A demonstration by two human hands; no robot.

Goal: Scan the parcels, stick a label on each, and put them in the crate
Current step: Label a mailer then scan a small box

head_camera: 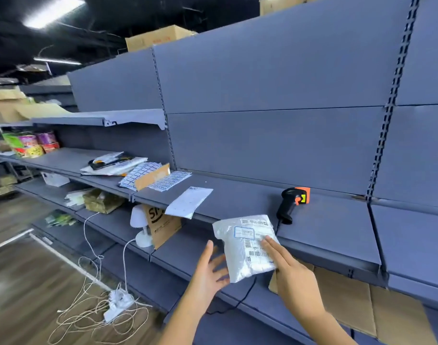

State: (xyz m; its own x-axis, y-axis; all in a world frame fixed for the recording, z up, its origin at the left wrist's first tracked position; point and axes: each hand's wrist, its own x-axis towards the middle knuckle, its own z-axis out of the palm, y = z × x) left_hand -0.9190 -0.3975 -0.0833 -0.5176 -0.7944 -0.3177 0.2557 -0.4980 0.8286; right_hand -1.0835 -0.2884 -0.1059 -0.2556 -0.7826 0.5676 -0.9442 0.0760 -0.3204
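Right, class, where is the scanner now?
In the head view, the scanner sits on the grey shelf, right of centre, just beyond the white parcel.

Figure: grey-blue metal shelving (275, 135) with slotted uprights (393, 95) fills the centre and right of the frame, with cardboard boxes (158, 37) on top at upper centre, a dark ceiling (113, 16) with lit strip lights (53, 12) at upper left, and a wood-pattern floor (21, 282) strewn with white cables (96, 317) at lower left.

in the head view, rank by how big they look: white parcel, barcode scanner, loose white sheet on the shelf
1. white parcel, though nearest the camera
2. white sheet
3. barcode scanner, close to the sheet in size
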